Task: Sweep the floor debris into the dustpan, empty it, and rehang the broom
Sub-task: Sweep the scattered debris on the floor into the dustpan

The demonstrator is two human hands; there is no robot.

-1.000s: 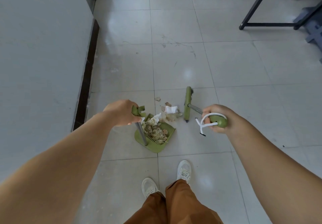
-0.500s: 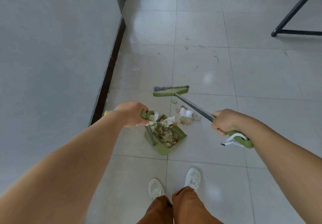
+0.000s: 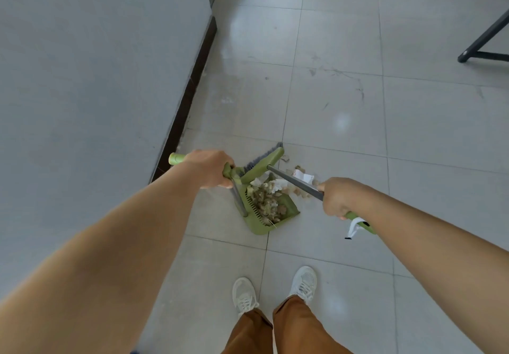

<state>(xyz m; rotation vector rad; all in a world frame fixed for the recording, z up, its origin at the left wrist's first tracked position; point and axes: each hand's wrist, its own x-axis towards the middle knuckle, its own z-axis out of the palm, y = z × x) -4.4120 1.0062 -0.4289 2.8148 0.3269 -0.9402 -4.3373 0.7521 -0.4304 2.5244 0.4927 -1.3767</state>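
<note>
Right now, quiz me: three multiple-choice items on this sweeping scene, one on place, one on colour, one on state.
1. Where does the loose debris still on the floor lie?
A. beside the dustpan's far right side
B. by the shoes
C. under the black frame

2. What colour is the broom head?
A. red
B. green
C. blue

3. What is the left hand doing?
A. hanging open
B. pressing flat on the wall
C. gripping the dustpan handle

Answers: 1 A, scraps and a white paper lie on the tile just beyond the pan; 2 B, green back with grey bristles; 3 C, its fingers curl round the green grip.
</note>
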